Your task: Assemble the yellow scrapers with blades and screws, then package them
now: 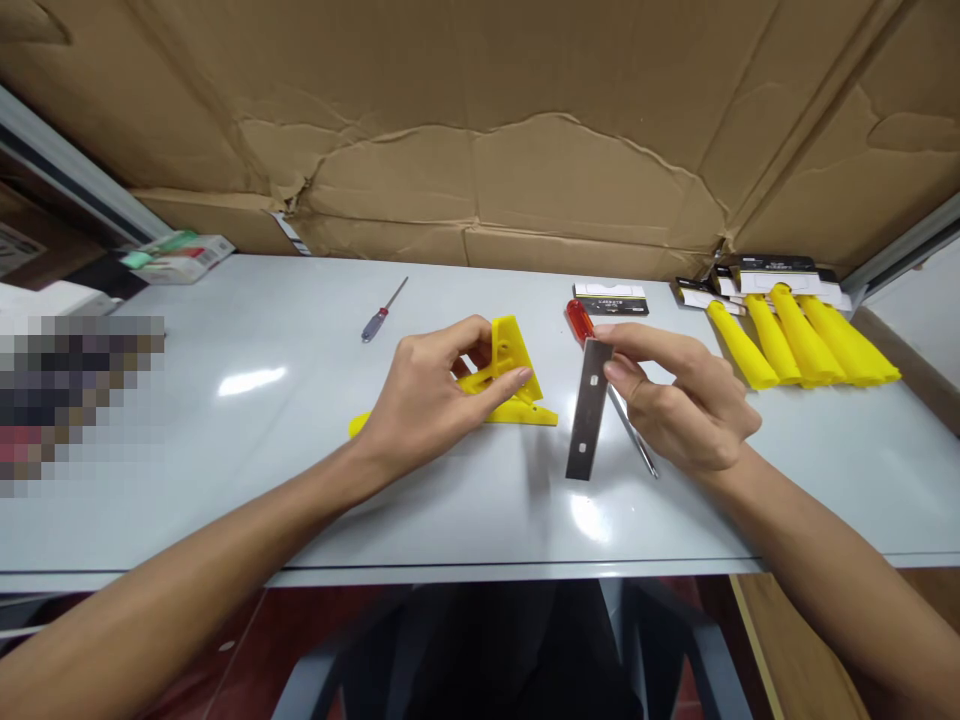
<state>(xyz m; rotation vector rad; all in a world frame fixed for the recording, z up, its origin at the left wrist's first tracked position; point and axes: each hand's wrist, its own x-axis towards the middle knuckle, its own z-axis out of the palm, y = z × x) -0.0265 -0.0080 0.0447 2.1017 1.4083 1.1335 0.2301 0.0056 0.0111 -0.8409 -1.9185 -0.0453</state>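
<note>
My left hand is closed round a yellow plastic scraper body, its wide end tilted up beside my thumb. Under that hand lies another long yellow plastic piece on the white table. Between thumb and forefinger, my right hand pinches one end of a flat metal blade with two visible slots. The blade hangs down, apart from the yellow scraper body. Partly behind the blade and my right hand rests a screwdriver with a red handle; its metal shaft points toward the front edge.
A small grey-and-red screwdriver lies behind my left hand. A black-and-white card package sits at the back. Several yellow scraper handles with black-and-white cards lie at right. Small boxes stand back left. A cardboard wall borders the table.
</note>
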